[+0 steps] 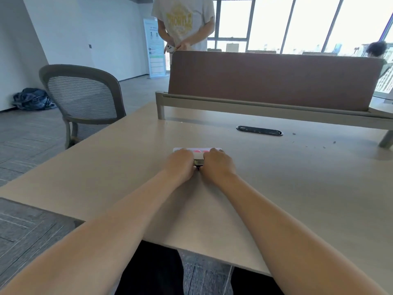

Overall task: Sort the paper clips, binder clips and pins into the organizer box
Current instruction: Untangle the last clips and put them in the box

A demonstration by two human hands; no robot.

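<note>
Frankly, progress is hard to judge: my left hand (180, 161) and right hand (217, 163) cover the organizer box (197, 151) mid-table (276, 188), whether gripping I cannot tell, only something pink showing inside.

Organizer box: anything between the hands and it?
Nothing visible. The left hand and right hand lie on the organizer box, covering most of it; only its far edge shows. A small dark piece sits between the hands at the near edge; unclear what.

Bright window (314, 24) backlight; soft focus, warped edges.
</note>
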